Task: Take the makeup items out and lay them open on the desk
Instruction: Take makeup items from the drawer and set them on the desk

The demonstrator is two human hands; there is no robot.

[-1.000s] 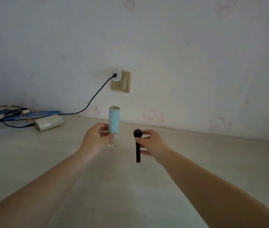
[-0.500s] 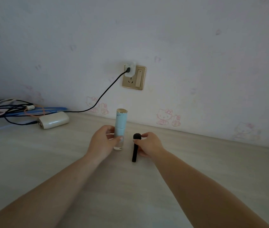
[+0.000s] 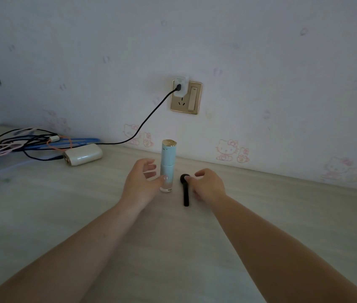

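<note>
Left hand [image 3: 140,184] spread, thumb touching upright bottle [image 3: 167,166]; right hand [image 3: 209,185] loosely open, fingertip on black stick [image 3: 185,191]

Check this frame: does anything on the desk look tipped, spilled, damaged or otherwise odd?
Nothing stands out. The light blue bottle stands upright on the desk, cap on, and the black applicator lies flat beside it. No spill shows. The only untidy spot is the cable tangle at far left, beside a white power bank.
</note>
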